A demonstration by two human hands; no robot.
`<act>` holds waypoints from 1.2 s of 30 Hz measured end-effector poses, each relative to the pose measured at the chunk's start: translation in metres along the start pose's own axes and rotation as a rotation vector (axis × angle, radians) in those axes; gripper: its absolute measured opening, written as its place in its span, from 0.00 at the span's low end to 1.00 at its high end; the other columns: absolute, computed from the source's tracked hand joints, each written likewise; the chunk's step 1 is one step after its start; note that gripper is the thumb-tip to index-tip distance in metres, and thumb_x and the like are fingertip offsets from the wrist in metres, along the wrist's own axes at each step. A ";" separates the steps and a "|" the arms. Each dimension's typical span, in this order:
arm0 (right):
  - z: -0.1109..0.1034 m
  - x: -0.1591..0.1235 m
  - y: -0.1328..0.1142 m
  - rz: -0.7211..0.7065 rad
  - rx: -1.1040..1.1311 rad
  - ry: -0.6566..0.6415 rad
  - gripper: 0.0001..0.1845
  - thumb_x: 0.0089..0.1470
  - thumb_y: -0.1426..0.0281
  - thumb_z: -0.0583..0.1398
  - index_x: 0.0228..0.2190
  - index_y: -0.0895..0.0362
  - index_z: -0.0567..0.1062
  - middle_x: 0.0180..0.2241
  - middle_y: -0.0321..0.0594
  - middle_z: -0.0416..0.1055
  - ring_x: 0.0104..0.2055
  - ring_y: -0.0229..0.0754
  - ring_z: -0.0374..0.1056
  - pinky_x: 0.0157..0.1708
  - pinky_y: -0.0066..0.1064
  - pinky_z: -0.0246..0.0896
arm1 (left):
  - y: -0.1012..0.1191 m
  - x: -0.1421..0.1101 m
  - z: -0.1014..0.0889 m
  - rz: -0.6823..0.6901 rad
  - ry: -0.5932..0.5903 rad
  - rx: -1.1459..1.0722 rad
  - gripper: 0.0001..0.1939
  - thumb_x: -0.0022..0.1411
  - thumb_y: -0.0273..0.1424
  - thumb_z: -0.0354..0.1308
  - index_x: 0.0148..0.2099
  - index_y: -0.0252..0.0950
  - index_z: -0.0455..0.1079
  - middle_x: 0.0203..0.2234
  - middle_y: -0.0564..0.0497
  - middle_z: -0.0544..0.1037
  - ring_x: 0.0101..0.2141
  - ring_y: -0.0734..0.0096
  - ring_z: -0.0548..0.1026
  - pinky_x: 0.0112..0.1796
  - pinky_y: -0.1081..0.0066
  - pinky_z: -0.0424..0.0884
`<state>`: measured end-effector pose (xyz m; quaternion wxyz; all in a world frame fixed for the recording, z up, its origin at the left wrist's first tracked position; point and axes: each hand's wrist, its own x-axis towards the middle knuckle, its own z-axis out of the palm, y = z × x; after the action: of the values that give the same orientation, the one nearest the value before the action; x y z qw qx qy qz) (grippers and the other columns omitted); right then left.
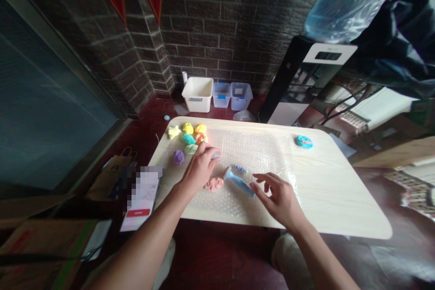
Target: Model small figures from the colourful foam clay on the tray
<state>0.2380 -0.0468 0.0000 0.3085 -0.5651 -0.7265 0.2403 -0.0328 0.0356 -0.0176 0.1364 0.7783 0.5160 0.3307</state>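
My left hand [200, 165] rests on the bubble wrap sheet [258, 149], fingers curled and pinched on a small pale piece I cannot make out. A pink clay lump [214, 184] lies just below it. My right hand [277, 192] hovers with fingers spread beside a blue modelling tool [239, 182]. A small striped clay piece [240, 168] lies above the tool. Several clay shapes sit at the table's far left: a yellow star [174, 132], yellow and orange lumps [200, 128], teal [188, 139] and purple [178, 157] ones.
A blue clay disc [303, 141] lies at the far right of the low wooden table [340, 186]. White and clear bins [198, 94] stand by the brick wall. A water dispenser [306, 81] stands at right. A paper bag [112, 172] and a card [141, 199] lie left.
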 end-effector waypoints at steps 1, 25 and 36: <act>0.000 -0.001 -0.002 0.026 0.040 0.035 0.21 0.68 0.53 0.61 0.46 0.57 0.84 0.37 0.47 0.81 0.28 0.42 0.72 0.26 0.32 0.68 | 0.004 0.000 -0.002 -0.029 0.107 -0.130 0.06 0.70 0.26 0.62 0.47 0.38 0.77 0.47 0.44 0.76 0.48 0.59 0.79 0.49 0.61 0.79; 0.043 -0.016 -0.052 -0.357 0.059 0.271 0.09 0.66 0.76 0.63 0.44 0.51 0.79 0.35 0.42 0.77 0.34 0.45 0.75 0.33 0.35 0.74 | 0.102 -0.046 0.007 -0.377 -0.124 -0.967 0.22 0.75 0.49 0.54 0.33 0.40 0.64 0.23 0.55 0.73 0.27 0.69 0.74 0.33 0.69 0.69; 0.027 -0.012 -0.044 -0.224 0.240 0.241 0.12 0.66 0.75 0.63 0.48 0.50 0.80 0.41 0.43 0.76 0.40 0.46 0.75 0.40 0.39 0.74 | 0.084 -0.045 0.013 -0.320 -0.110 -0.986 0.10 0.75 0.39 0.56 0.47 0.40 0.74 0.42 0.46 0.82 0.43 0.62 0.80 0.45 0.65 0.76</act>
<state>0.1912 -0.0695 0.0093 0.4832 -0.4647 -0.7087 0.2199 0.0243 -0.0397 0.0029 0.5625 0.5491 0.4034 0.4683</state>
